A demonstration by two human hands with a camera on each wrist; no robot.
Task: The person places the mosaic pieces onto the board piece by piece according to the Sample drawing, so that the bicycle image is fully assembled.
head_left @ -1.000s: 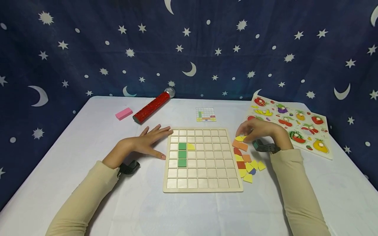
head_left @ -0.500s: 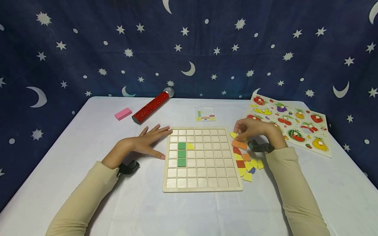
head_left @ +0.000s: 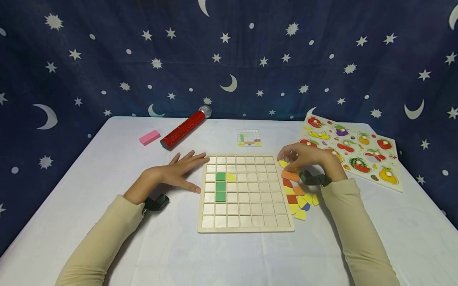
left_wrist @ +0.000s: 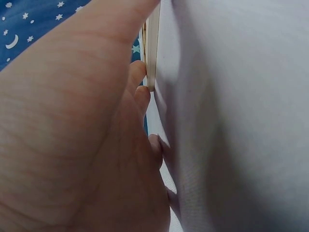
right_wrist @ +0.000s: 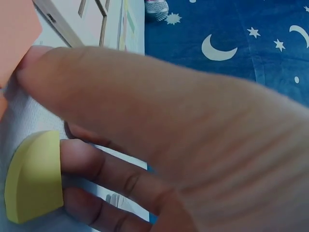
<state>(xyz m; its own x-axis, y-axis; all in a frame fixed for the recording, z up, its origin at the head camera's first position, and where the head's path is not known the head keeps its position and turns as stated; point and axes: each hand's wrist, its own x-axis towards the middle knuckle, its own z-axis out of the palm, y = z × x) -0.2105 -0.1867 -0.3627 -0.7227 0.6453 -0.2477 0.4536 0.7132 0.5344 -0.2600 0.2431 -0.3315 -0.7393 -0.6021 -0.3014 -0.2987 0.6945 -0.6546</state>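
A pale wooden grid board [head_left: 247,230] lies in the middle of the table, with several green square tiles [head_left: 220,186] and a yellow quarter-round tile [head_left: 231,177] in its cells. My left hand [head_left: 179,171] is spread flat, its thumb and fingertips at the board's left edge. At the board's upper right, my right hand [head_left: 304,155] reaches down over loose tiles. In the right wrist view its thumb tip is against an orange tile [right_wrist: 17,41]. Two fingertips are right at the side of a yellow tile [right_wrist: 36,179], and thumb and fingers stand apart.
Red, orange, yellow and blue tiles [head_left: 300,215] lie along the board's right side. A small pattern card [head_left: 249,138] lies behind the board. Farther off are a red glitter microphone [head_left: 184,129], a pink block [head_left: 150,137] and a fruit puzzle board [head_left: 358,149].
My right hand has shifted slightly left, toward the board. Of the yellow tiles under it, one now lies farther left, close to the board's edge. My left hand stays put.
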